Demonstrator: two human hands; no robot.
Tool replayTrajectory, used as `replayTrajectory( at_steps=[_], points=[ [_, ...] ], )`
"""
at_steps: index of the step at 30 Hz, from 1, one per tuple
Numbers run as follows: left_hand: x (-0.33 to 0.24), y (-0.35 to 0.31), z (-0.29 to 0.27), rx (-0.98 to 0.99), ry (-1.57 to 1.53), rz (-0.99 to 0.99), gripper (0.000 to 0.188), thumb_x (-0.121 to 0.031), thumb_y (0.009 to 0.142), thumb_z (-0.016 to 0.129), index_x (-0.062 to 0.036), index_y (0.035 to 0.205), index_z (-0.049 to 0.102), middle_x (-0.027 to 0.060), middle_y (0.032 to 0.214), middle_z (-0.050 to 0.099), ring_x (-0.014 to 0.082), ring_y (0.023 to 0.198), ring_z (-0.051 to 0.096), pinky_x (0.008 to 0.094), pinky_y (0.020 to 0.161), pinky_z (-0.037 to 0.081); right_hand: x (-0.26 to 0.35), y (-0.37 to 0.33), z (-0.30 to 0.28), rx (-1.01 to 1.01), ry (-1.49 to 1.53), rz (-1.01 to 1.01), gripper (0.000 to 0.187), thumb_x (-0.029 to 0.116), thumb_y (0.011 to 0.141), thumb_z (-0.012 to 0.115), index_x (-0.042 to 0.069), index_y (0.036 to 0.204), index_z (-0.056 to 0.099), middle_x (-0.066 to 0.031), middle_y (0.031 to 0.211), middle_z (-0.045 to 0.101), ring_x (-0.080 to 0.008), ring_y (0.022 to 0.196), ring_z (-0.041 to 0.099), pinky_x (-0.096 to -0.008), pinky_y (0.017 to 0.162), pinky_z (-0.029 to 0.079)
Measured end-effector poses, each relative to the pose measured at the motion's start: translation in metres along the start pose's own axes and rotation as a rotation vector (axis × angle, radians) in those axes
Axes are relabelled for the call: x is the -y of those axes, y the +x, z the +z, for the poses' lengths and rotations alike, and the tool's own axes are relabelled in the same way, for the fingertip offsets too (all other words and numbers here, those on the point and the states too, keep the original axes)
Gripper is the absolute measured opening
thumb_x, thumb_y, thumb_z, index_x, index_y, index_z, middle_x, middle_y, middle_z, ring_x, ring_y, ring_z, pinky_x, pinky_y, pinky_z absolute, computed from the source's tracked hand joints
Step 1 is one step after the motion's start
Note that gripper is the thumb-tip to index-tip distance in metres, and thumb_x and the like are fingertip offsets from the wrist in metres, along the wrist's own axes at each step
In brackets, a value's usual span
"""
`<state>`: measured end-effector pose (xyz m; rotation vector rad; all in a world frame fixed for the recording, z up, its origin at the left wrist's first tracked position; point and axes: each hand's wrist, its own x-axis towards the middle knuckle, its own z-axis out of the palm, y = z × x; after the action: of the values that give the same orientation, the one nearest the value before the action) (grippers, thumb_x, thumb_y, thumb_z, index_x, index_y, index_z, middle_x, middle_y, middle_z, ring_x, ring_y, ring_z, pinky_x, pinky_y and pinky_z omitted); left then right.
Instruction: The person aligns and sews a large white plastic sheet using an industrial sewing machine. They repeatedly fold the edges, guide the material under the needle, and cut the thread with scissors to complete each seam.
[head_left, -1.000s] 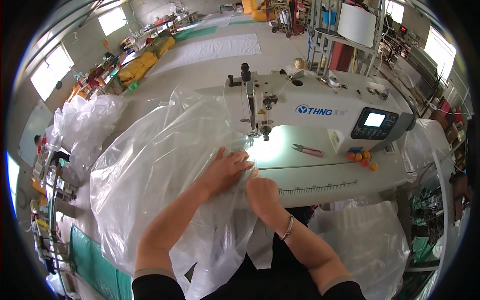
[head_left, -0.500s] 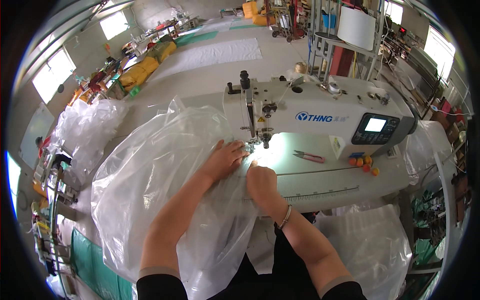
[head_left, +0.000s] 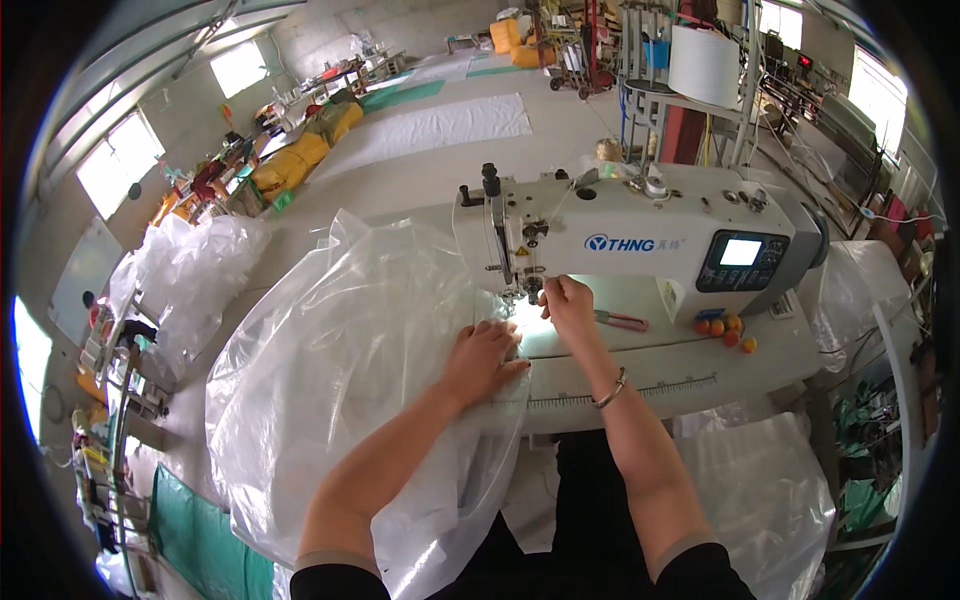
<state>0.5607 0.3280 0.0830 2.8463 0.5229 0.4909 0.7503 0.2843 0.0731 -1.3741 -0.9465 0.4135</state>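
Observation:
A white sewing machine (head_left: 640, 225) stands on its table in front of me, its lamp lighting the needle area. Clear plastic sheeting (head_left: 340, 320) spreads in a big crumpled heap over the table's left side and hangs toward my lap. My left hand (head_left: 483, 362) lies flat on its right edge, fingers stretched toward the presser foot (head_left: 513, 297). Just right of the needle, my right hand (head_left: 568, 305) is raised with fingers pinched; whatever they grip is too small to make out. Pink-handled thread snips (head_left: 625, 321) lie right of that hand, their blades hidden behind it.
Several small orange-red fruits (head_left: 732, 328) sit below the machine's control panel (head_left: 742, 262). A ruler strip (head_left: 620, 391) runs along the table's front. More clear plastic (head_left: 755, 480) hangs at lower right, and another heap (head_left: 190, 270) stands at left. A white thread cone (head_left: 704, 66) is on a rack behind.
My right hand has lifted from the table up beside the needle. My left hand has slid slightly nearer and right, still on the plastic. The view has shifted a little.

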Motion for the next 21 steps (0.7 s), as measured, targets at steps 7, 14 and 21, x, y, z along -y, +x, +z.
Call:
replayTrajectory(
  at_steps=[7,14,21],
  points=[
    [0.001,-0.002,0.0,-0.008,-0.008,0.032,0.042,-0.035,0.085,0.065,-0.0081,0.117,0.06,0.0092,0.126,0.057,0.0293,0.121,0.049,0.0437,0.101,0.037,-0.019,0.001,0.011,-0.1,-0.119,-0.029,0.025,0.021,0.097,0.053,0.002,0.085,0.062,-0.0117,0.06,0.06,-0.0235,0.049,0.059,-0.0347,0.049,0.044],
    [-0.004,-0.013,0.0,0.0,-0.02,0.037,0.043,-0.036,0.085,0.066,-0.0078,0.117,0.06,0.0082,0.128,0.057,0.0288,0.122,0.049,0.0433,0.101,0.037,-0.014,0.0,0.011,-0.105,-0.161,-0.093,0.026,0.025,0.097,0.054,0.003,0.085,0.062,-0.013,0.061,0.06,-0.0289,0.051,0.058,-0.0378,0.051,0.044],
    [-0.013,-0.017,-0.007,-0.024,-0.047,0.029,0.039,-0.036,0.084,0.067,-0.0069,0.109,0.063,0.0075,0.125,0.058,0.0266,0.118,0.051,0.043,0.099,0.038,-0.023,-0.002,-0.002,-0.147,-0.337,-0.182,0.026,0.023,0.091,0.062,0.004,0.074,0.062,-0.013,0.065,0.061,-0.0305,0.056,0.059,-0.0408,0.053,0.044]
  ],
)
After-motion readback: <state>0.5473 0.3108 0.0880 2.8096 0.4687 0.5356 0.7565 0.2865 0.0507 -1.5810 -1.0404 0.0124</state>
